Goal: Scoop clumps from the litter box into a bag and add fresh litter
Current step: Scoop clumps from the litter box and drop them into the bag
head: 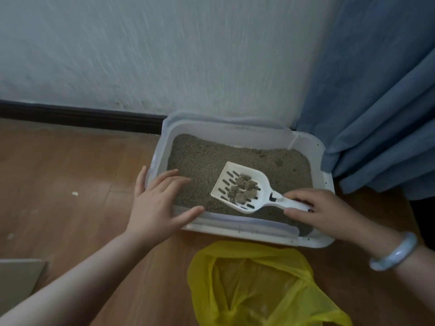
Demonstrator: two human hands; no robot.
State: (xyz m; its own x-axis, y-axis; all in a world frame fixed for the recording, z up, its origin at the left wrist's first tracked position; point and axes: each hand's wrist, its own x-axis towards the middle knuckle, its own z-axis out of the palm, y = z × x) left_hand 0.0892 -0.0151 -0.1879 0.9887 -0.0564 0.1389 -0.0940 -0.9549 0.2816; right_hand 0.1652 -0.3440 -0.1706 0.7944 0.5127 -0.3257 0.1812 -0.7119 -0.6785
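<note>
Looking down from the head cam, you're mid-scoop: your right hand (329,211) has its fingers wrapped around the handle of the white slotted scoop (242,190), and the scoop is held level over the litter with a small pile of clumps (242,190) sitting on the slots. Your left hand (157,203) is spread wide and holding nothing, palm down on the near-left corner of the litter box (235,228), looks like you're just steadying it.

So progress-wise, I'd say early to middle. One load is up, but it's not in the bag yet. The yellow bag (259,285) lies on the floor just in front of the box, mouth open toward you; can't tell whether anything is in it already. The litter bed (211,156) looks pretty even, with a few dents near the far right, so maybe more to sift. No fresh litter container anywhere in view, so that step is still ahead.

Around you: a blue curtain (376,102) hangs right beside the box's right end, a cardboard piece (18,278) sits lower left. Only the near rim stands between scoop and bag, so lift clear of it.
</note>
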